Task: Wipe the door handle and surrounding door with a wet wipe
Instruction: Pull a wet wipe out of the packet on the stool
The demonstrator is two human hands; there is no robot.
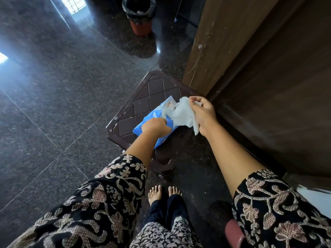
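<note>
A blue pack of wet wipes [152,117] lies on a dark brown plastic stool [141,99]. My left hand [156,127] presses down on the pack. My right hand [203,114] pinches a white wet wipe [182,113] that is partly drawn out of the pack's opening and hangs crumpled. The brown wooden door [279,72] stands to the right of the stool. Its handle is out of view.
The floor is dark speckled granite [62,104]. A bin with a black liner [139,15] stands at the far top. My bare feet [163,193] are just below the stool. A pinkish object [234,233] lies at the lower right.
</note>
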